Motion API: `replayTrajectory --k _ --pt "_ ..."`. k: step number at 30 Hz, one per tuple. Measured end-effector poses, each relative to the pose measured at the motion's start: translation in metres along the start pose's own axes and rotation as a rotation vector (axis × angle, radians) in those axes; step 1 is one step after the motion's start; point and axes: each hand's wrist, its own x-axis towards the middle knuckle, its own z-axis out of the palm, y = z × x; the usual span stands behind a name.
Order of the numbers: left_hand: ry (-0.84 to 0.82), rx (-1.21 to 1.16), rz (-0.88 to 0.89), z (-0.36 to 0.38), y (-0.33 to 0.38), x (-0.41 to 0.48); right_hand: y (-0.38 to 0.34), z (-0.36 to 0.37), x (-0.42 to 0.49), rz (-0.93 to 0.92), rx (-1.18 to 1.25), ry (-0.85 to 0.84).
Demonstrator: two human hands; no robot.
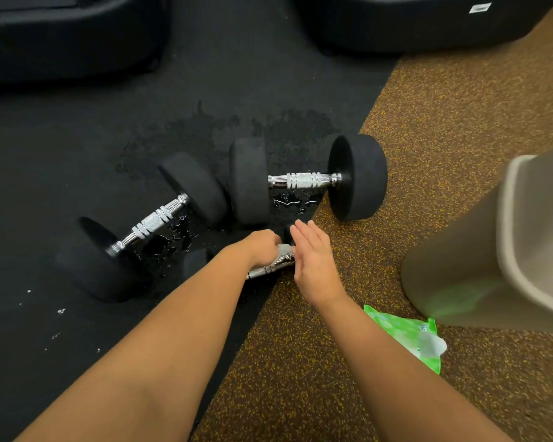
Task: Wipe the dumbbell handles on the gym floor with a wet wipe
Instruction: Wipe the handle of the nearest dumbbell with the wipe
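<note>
Three black dumbbells with chrome handles lie on the gym floor. The nearest, small dumbbell's handle (266, 268) shows under my hands. My left hand (260, 245) is closed over that handle with a white wet wipe (284, 250) pressed against it. Flat and with fingers straight, my right hand (313, 261) rests against the small dumbbell's right end, which it mostly hides. A larger dumbbell (154, 221) lies at the left, and another dumbbell (304, 180) lies beyond my hands at the centre right.
A green wet-wipe pack (403, 333) lies by my right forearm. A beige bin (492, 250) stands at the right. Water droplets (292, 200) sit on the black mat under the handles. Black equipment bases (71, 36) line the far edge.
</note>
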Motion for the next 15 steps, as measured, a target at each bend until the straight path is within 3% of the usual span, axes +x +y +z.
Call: replayTrajectory --k 5,15 --pt "-0.060 -0.037 -0.021 -0.0024 -0.0007 0.0032 0.0003 0.0001 -0.0008 -0.001 -0.008 -0.004" --pt "0.063 -0.026 0.022 0.0076 0.0068 -0.0025 0.0004 0.0022 0.0002 -0.004 -0.015 0.008"
